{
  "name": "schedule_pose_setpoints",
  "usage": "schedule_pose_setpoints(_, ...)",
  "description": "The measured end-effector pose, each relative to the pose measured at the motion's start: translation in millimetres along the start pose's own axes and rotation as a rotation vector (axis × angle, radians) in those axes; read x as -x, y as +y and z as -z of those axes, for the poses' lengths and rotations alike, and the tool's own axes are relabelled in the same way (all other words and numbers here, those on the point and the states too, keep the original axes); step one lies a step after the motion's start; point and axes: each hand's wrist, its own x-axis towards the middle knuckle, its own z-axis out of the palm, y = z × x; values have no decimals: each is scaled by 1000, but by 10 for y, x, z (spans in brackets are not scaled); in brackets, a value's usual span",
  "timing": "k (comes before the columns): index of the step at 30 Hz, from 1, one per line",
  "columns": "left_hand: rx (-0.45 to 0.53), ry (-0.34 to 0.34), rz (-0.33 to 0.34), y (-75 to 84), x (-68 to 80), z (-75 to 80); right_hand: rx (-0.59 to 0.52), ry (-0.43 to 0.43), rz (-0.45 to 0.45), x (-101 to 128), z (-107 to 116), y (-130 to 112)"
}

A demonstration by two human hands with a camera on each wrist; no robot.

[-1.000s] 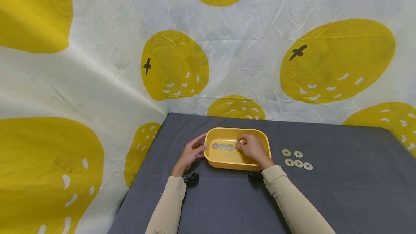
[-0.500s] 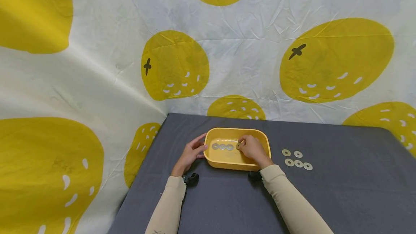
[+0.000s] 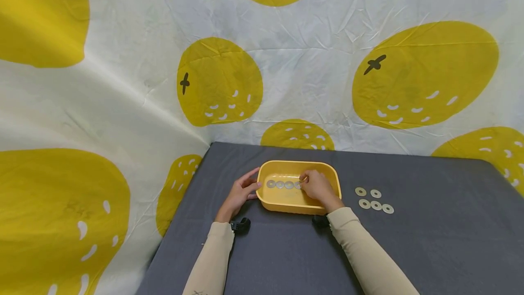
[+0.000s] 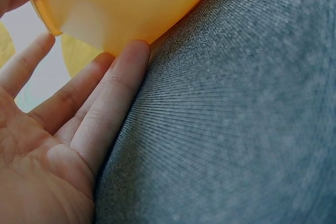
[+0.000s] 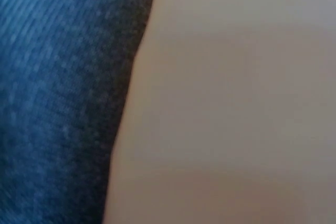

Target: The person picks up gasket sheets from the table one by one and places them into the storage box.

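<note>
A yellow plastic tray (image 3: 282, 208) stands on the dark grey cloth. Along its floor lies a row of flat metal washers (image 3: 280, 185). My left hand (image 3: 241, 195) is at the tray's left end, thumb at the rim. In the left wrist view, extended fingers (image 4: 113, 106) of that hand touch the tray's outer wall (image 4: 131, 3). My right hand (image 3: 319, 185) reaches inside from the right, curled fingers pinching at the right-hand washer (image 3: 298, 185) of the row. The fingers partly cover that washer. The right wrist view has only cloth and a blurred pale surface.
Several more washers (image 3: 375, 205) lie flat in two short rows on the grey cloth (image 3: 434, 231), right of the tray. A white sheet (image 3: 303, 81) printed with yellow fruit hangs behind and to the left of the table.
The washer at my right fingertips has shifted slightly left and lies flatter beside the others in the row. My left hand and the tray have stayed in place.
</note>
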Motion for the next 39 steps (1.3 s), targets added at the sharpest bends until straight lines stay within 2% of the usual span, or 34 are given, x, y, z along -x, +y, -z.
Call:
schedule_pose_setpoints(5,3,2,0,9,3,-7,-21,25,-6,-12,20,-8)
schedule_pose_setpoints(9,11,-2,9,25,9,-8,-82,70,5,-18,33,-19)
schedule_pose_setpoints(12,13,-7,4,31,16,-4,-217,97,52,-8,32,-28)
schedule_pose_setpoints(16,14,2,-3,39,29,9,-440,111,167,50,79,-45)
schedule_pose_setpoints(19,17,-4,1,41,30,8,-507,127,245,150,208,-42)
schedule_pose_setpoints(25,33,-14,2,41,23,-16,-467,114,280,409,619,197)
schedule_pose_setpoints(31,39,-29,-22,52,33,-21,-332,99,270,671,986,636)
schedule_pose_setpoints(39,38,-35,-23,32,34,-19,-206,164,144,899,1216,1226)
